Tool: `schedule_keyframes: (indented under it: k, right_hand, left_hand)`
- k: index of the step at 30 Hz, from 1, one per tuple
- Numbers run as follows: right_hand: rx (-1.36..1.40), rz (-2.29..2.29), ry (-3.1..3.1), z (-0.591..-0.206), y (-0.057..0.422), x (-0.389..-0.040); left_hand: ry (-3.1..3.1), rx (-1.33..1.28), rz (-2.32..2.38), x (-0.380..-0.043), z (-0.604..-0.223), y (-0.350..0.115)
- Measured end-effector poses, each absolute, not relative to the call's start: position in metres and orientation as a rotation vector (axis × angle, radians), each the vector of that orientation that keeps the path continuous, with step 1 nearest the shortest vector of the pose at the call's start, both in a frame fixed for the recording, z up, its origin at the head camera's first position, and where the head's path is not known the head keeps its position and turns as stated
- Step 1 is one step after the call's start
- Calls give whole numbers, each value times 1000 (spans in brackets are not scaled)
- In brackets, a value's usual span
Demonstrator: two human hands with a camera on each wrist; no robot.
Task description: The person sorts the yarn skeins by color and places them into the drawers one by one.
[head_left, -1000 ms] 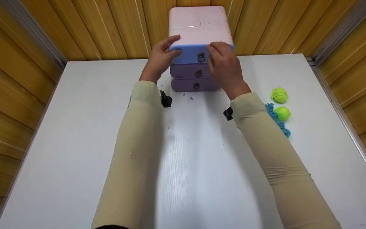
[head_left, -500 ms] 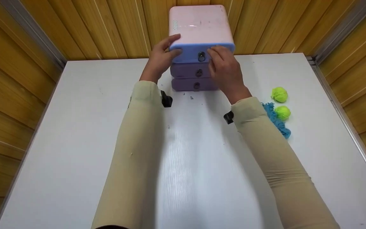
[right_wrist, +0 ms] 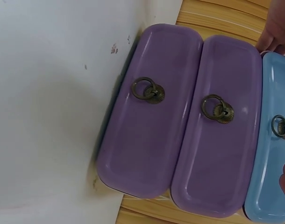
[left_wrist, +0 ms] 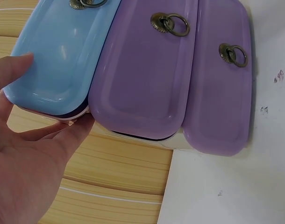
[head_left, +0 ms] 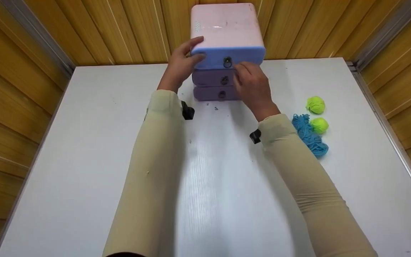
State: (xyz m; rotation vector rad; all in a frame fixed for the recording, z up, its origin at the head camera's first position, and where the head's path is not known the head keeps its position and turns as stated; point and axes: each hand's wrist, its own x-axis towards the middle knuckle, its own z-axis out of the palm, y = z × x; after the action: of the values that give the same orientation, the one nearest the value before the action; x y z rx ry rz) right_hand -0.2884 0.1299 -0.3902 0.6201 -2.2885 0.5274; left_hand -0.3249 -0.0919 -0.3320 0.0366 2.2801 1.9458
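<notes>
One grip clamped: left hand (head_left: 181,66) on blue drawer (head_left: 247,55), at its corner | right hand (head_left: 254,85) has lowered beside ring pull (head_left: 227,63), grip unclear | pull seems reachable

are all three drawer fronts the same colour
No, the top drawer front is blue, while the middle drawer front and the bottom drawer front are purple.

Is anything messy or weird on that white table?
Yes: small dark marks dot the white tabletop in front of the bottom purple drawer. They look odd on such a pale surface, though I can't tell what made them.
</notes>
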Motion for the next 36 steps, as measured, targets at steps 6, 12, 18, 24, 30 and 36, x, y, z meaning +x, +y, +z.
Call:
schedule_keyframes:
  k: [6, 12, 18, 24, 30, 36]
  right_hand:
    - [586, 530, -2346, -400, 127, -288]
    - [563, 541, -2422, -406, 125, -286]
    - [517, 563, -2490, -412, 124, -285]
    - [481, 569, -2524, -418, 122, -284]
    - [425, 593, -2604, -416, 117, -286]
    - [371, 566, -2654, -418, 114, -287]
  left_hand:
    - [2262, 17, 1962, -319, -326, -91]
    - [2235, 18, 1974, -312, -320, -90]
    - [2229, 28, 1975, -309, -319, -89]
    - [2278, 62, 1950, -305, -319, -90]
    - [2290, 70, 1945, -308, -322, -91]
    - [2298, 73, 1939, -305, -322, -90]
